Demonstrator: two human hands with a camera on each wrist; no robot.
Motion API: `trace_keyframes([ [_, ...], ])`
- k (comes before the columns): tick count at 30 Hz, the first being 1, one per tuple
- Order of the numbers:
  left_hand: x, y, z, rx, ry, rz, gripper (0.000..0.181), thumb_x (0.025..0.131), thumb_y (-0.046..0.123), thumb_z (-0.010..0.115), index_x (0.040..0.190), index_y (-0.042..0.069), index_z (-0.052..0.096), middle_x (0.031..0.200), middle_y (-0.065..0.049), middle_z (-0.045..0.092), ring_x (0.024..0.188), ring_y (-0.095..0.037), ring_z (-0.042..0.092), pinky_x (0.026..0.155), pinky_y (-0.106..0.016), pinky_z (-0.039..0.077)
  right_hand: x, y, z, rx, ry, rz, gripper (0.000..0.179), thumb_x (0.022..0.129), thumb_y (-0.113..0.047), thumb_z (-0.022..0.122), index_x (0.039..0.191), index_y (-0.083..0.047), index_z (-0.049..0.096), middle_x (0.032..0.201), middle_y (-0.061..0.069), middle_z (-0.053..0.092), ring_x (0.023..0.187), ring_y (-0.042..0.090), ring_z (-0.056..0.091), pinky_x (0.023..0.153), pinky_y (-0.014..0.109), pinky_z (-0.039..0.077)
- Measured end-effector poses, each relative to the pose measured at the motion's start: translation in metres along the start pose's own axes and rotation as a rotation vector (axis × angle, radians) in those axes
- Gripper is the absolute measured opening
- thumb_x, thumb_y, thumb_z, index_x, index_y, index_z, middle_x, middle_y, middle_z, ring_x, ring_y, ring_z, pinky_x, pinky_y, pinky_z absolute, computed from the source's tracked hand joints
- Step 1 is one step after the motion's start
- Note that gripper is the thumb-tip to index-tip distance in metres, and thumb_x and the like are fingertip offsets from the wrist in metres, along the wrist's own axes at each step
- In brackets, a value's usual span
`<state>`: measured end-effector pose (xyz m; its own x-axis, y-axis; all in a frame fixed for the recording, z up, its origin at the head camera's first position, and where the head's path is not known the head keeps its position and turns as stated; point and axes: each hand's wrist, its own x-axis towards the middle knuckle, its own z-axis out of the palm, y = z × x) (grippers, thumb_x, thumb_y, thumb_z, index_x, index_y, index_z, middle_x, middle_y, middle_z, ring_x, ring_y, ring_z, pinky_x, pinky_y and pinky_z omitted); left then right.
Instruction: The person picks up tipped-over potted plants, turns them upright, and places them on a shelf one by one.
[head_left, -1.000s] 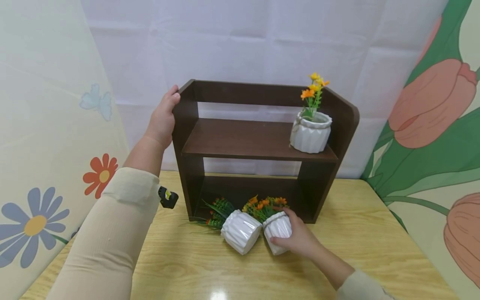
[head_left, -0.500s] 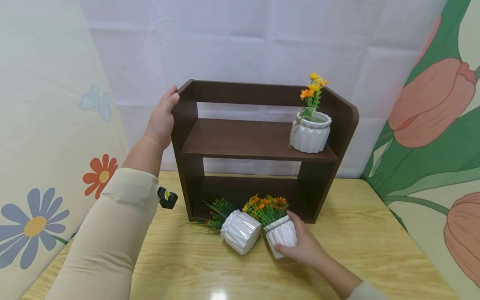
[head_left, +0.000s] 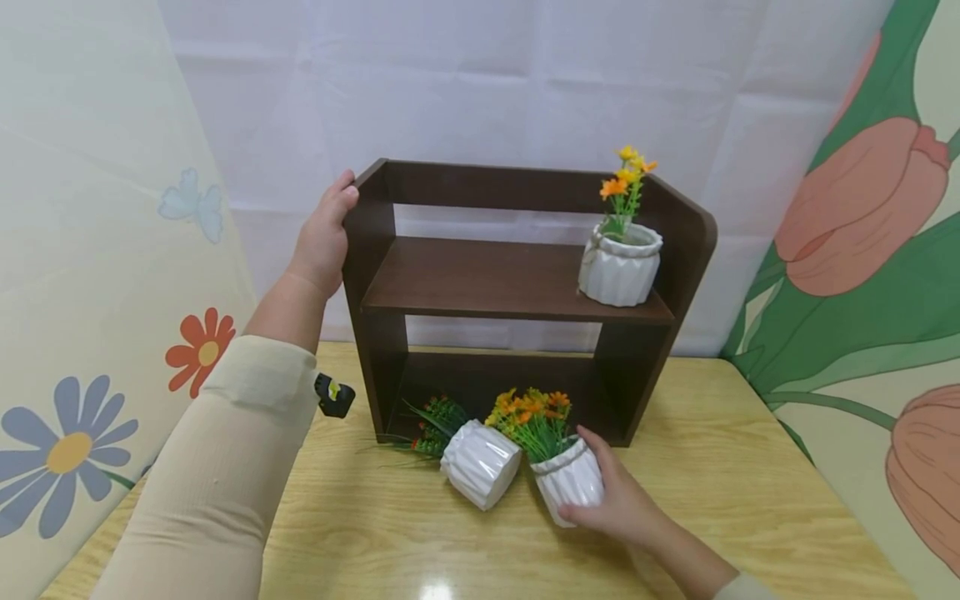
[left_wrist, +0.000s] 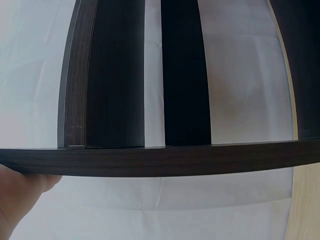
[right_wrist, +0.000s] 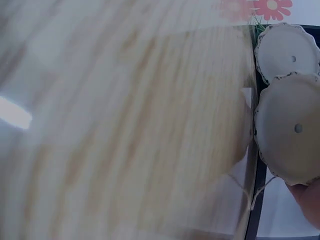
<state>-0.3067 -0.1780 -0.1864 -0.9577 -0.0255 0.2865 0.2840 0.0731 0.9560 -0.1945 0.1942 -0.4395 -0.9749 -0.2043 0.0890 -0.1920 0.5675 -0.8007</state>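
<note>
My right hand (head_left: 621,498) grips a white fluted flower pot (head_left: 572,482) by its right side, thumb low and fingers near the rim. Orange and yellow artificial flowers (head_left: 528,412) spill from it; the pot tilts, its mouth away from me. In the right wrist view its round base (right_wrist: 287,127) with a drain hole faces the camera. My left hand (head_left: 324,240) rests against the outer left side of a dark brown two-tier shelf (head_left: 480,279), fingertips at the panel's upper edge. In the left wrist view a digit (left_wrist: 45,182) lies outside that panel (left_wrist: 165,161).
A second white pot (head_left: 480,468) with red-flowered greenery lies on its side left of the held one. Upright on the upper tier's right end stands a third pot (head_left: 621,271). The shelf is on a wood-grain table (head_left: 420,550), before a white cloth backdrop (head_left: 465,92).
My right hand has drawn the flower pot slightly toward me and to the right, turning it more upright, so its flowers show more. The left hand and shelf look unchanged.
</note>
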Motion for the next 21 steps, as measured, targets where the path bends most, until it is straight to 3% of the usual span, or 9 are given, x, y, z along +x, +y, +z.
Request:
trace_keyframes([
  [14,-0.001,0.001,0.001,-0.014,0.002,-0.007,0.056,0.104,0.044,0.024,0.158,0.033,0.014,0.166,0.009,0.008,0.15,-0.014,0.011,0.123,-0.036,0.013,-0.008,0.004,-0.01,0.034,-0.067,0.002,0.121,0.059,-0.018,0.092,0.155,-0.019,0.018,0.142,0.027,0.045,0.101,0.025,0.059,0.077,0.032,0.051],
  [21,-0.001,0.001,0.0,0.019,0.006,-0.006,0.056,0.104,0.045,0.022,0.158,0.034,0.013,0.166,0.01,0.006,0.151,-0.014,0.007,0.124,-0.039,0.011,-0.012,0.008,-0.016,0.036,-0.091,-0.02,0.118,0.061,-0.019,0.091,0.154,-0.017,0.018,0.144,0.027,0.043,0.109,0.028,0.056,0.082,0.03,0.05],
])
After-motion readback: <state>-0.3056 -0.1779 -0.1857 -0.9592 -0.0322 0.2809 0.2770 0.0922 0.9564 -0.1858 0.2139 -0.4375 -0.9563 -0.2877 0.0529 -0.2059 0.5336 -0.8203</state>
